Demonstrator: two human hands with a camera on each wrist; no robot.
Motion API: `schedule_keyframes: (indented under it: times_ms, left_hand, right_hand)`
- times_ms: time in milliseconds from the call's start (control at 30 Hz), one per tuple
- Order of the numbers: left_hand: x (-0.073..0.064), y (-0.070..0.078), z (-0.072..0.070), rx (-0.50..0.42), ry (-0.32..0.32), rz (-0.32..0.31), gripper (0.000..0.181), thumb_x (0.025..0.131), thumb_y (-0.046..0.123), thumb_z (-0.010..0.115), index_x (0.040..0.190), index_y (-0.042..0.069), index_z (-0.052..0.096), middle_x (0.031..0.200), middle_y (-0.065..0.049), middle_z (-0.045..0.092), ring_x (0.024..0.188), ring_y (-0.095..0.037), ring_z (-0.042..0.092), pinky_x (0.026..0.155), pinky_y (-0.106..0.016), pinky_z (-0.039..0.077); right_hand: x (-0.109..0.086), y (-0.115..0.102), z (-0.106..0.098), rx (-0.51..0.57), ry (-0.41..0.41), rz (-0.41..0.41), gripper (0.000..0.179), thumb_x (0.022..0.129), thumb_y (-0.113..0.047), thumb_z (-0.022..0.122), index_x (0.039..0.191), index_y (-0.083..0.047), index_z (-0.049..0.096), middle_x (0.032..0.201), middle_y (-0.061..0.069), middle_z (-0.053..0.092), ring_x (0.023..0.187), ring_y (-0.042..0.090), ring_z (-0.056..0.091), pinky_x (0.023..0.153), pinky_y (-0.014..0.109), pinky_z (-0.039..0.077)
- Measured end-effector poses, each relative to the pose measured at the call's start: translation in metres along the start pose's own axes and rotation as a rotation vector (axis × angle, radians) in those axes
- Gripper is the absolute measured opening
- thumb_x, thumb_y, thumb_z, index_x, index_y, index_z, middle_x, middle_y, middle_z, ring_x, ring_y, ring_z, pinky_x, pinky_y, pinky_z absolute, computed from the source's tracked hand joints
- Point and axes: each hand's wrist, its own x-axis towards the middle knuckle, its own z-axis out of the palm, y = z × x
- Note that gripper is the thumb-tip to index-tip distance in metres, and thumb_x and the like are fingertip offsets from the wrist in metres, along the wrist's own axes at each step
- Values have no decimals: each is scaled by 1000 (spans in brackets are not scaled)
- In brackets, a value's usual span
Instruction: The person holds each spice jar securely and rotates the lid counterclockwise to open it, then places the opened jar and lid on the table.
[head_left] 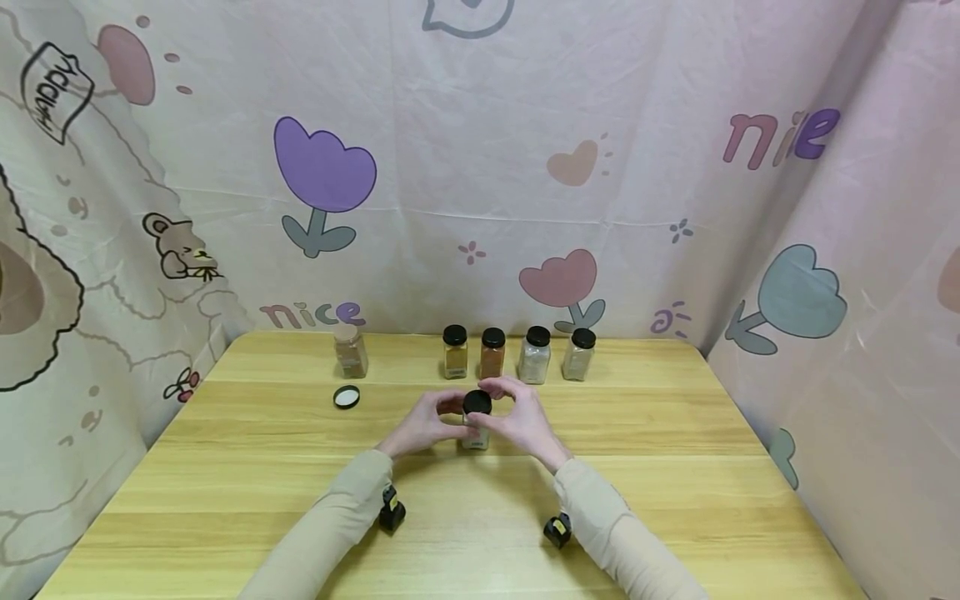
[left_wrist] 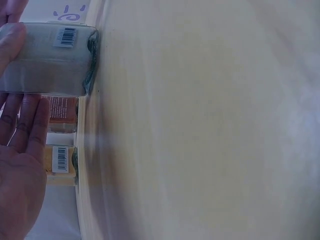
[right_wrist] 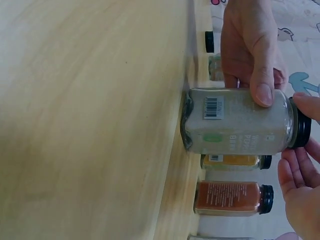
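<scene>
Both hands are at one clear glass spice jar (right_wrist: 240, 122) of pale powder, upright in the middle of the table. Its label, partly readable in the right wrist view, includes "PEPPER". My left hand (head_left: 427, 423) grips the jar's body from the left, thumb on the near side and fingers behind. The right hand (head_left: 521, 419) has thumb and fingers round the black lid (right_wrist: 303, 122), which sits on the jar's mouth. In the left wrist view the left hand (left_wrist: 22, 185) shows beside the jar's lower part (left_wrist: 55, 60), above its base.
Behind stand several black-lidded jars: yellow (head_left: 455, 354), orange-red (head_left: 492, 354), and two whitish ones (head_left: 535, 357) (head_left: 578, 357). At the back left is a lidless brownish jar (head_left: 351, 354), with a loose black lid (head_left: 347, 397) in front of it. A printed curtain (head_left: 450, 167) surrounds the wooden table (head_left: 225, 500).
</scene>
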Motion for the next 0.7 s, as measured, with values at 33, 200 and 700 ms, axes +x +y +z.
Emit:
schedule_keyframes:
  times_ms: [33, 200, 700]
  left_hand:
    - [0, 0, 0, 2, -1, 4, 49, 83, 11, 82, 128, 1, 64, 123, -18, 70, 110, -32, 69, 102, -40, 56]
    - [0, 0, 0, 11, -10, 23, 49, 84, 11, 82, 128, 2, 64, 125, -17, 70, 111, -30, 69, 101, -37, 56]
    - [-1, 0, -1, 39, -4, 8, 47, 84, 13, 82, 127, 2, 65, 123, -16, 70, 111, -28, 69, 101, -33, 55]
  right_hand:
    - [0, 0, -1, 6, -7, 2, 48, 76, -17, 89, 118, -2, 70, 109, 8, 72, 101, 22, 64, 92, 39, 55]
    - [-1, 2, -1, 45, -35, -17, 47, 79, -14, 86, 121, -3, 69, 115, 10, 72, 106, 26, 65, 97, 53, 54]
    - [-1, 2, 0, -40, -22, -15, 47, 76, -20, 89, 117, -5, 71, 114, 8, 71, 107, 26, 62, 94, 46, 54]
